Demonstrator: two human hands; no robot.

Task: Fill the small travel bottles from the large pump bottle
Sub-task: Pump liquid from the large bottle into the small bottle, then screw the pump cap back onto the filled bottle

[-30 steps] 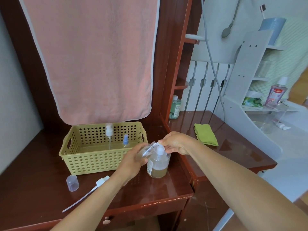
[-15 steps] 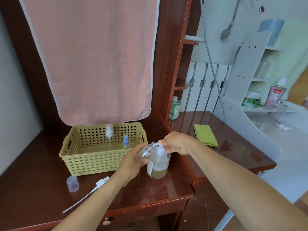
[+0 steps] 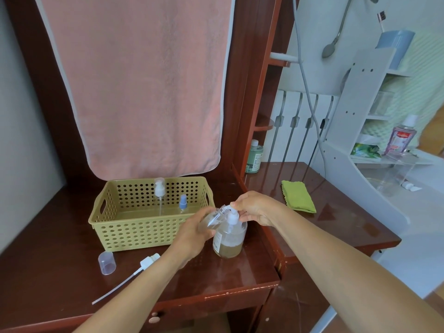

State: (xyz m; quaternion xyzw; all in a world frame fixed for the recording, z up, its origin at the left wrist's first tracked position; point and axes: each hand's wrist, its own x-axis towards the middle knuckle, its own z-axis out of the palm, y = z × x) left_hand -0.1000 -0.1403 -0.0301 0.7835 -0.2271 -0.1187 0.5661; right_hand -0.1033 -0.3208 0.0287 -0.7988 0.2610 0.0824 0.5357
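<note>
The large clear pump bottle (image 3: 229, 239), with brownish liquid low inside, stands on the dark wooden table (image 3: 60, 272). My right hand (image 3: 254, 207) rests on its white pump head, fingers over the nozzle. My left hand (image 3: 194, 233) grips a small clear travel bottle (image 3: 216, 217), tilted with its open neck up against the nozzle. In the olive perforated basket (image 3: 149, 236) behind stand two more small bottles, one with a white pump (image 3: 159, 192) and one with a blue sprayer (image 3: 183, 203).
A loose clear cap (image 3: 107, 262) and a white pump with its long dip tube (image 3: 134, 272) lie at the front left. A folded green cloth (image 3: 298, 197) lies on the right table. A pink towel (image 3: 141, 80) hangs behind; a green bottle (image 3: 255, 159) stands by the post.
</note>
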